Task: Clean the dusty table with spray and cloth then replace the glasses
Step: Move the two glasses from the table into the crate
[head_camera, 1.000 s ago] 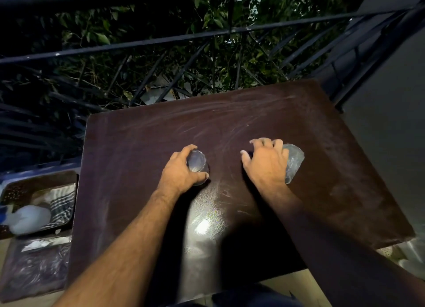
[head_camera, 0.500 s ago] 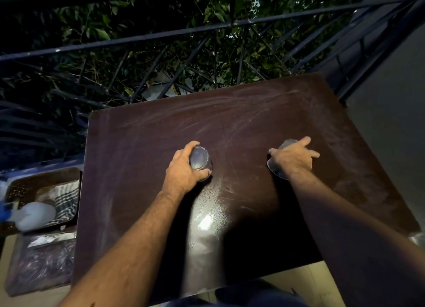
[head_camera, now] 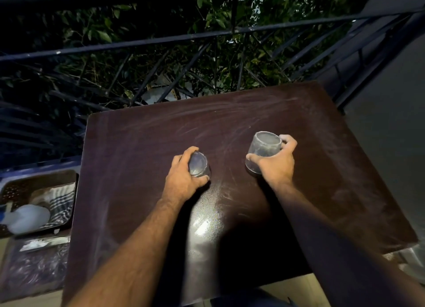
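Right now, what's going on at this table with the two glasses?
A person stands at a dusty brown table by a railing, gripping one glass in each hand. The left hand holds the left glass; the right hand holds the right glass, tilted. The tabletop shows dust streaks. A tray beside the table holds a striped cloth and a white bottle.

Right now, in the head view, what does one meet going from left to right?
White spray bottle → striped cloth → left hand → left glass → right glass → right hand.
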Available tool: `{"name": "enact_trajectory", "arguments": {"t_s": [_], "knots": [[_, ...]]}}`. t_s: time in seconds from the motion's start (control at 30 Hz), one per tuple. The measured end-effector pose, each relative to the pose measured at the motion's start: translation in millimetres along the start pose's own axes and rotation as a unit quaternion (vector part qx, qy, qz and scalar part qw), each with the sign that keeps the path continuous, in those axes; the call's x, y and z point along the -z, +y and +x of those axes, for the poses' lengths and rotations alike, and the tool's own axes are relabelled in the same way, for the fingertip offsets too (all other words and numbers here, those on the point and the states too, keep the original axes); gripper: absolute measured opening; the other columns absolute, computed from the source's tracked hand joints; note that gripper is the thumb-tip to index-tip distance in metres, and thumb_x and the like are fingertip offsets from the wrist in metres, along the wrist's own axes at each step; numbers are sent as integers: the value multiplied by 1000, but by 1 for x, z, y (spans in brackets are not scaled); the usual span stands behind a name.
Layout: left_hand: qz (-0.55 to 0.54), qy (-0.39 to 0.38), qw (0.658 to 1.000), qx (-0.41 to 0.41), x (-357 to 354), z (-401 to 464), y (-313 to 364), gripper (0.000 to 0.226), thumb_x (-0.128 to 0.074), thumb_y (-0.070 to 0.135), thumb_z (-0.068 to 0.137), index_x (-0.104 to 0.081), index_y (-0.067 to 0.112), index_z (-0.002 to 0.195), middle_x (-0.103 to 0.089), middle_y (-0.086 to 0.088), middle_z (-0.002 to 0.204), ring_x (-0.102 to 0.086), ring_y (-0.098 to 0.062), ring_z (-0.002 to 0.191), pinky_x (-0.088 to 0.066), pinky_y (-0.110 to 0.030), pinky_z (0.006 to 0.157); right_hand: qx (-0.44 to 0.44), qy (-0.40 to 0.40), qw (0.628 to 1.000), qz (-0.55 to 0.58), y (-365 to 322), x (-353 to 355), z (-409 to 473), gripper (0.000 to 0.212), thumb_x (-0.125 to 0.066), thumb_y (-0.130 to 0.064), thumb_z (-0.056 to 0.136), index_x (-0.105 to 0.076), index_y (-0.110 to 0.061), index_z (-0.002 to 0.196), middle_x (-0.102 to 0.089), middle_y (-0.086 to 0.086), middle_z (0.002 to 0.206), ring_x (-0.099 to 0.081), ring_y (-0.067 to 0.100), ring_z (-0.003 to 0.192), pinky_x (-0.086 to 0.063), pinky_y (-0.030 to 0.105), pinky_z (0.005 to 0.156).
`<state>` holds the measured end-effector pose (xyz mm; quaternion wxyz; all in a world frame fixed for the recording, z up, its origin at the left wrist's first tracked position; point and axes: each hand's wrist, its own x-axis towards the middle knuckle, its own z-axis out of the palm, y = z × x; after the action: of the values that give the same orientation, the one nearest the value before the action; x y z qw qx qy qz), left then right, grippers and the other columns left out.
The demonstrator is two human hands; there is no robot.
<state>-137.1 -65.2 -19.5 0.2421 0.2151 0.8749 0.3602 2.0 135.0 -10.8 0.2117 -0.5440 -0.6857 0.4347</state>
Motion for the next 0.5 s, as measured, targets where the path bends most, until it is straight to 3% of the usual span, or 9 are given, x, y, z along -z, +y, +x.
{"name": "enact_trajectory", "arguments": {"t_s": [0.17, 0.23, 0.37, 0.5], "knots": [[-15, 1, 1000, 1, -2, 1, -1, 87, -89, 24, 66, -47, 45, 139, -46, 11, 124, -54, -13, 108, -43, -29, 99, 40, -24, 999, -7, 17, -13, -17, 91, -93, -29, 51, -32, -33, 118, -58, -10, 109, -61, 17, 103, -50, 34, 89], [-19, 0, 1000, -2, -2, 0, 0, 87, -89, 22, 66, -47, 44, 139, -46, 10, 123, -54, -13, 107, -43, -29, 99, 44, -24, 999, -5, 25, -16, -20, 96, -94, -29, 52, -33, -34, 126, -57, -9, 119, -59, 16, 111, -48, 35, 96], [-27, 2, 1000, -7, -2, 0, -1, 87, -88, 23, 66, -47, 45, 140, -46, 10, 124, -56, -15, 111, -46, -33, 103, 72, -41, 997, -9, 32, -18, -21, 103, -95, -27, 54, -39, -34, 141, -47, -14, 140, -47, 5, 125, -36, 22, 105], [-51, 10, 999, 6, -4, -1, -3, 109, -92, 25, 62, -32, 49, 150, -49, 10, 133, -55, -15, 122, -44, -35, 109, 54, -53, 997, 17, 36, -21, -21, 94, -93, -27, 53, -42, -42, 131, -56, -16, 127, -56, 7, 117, -45, 31, 104]]}}
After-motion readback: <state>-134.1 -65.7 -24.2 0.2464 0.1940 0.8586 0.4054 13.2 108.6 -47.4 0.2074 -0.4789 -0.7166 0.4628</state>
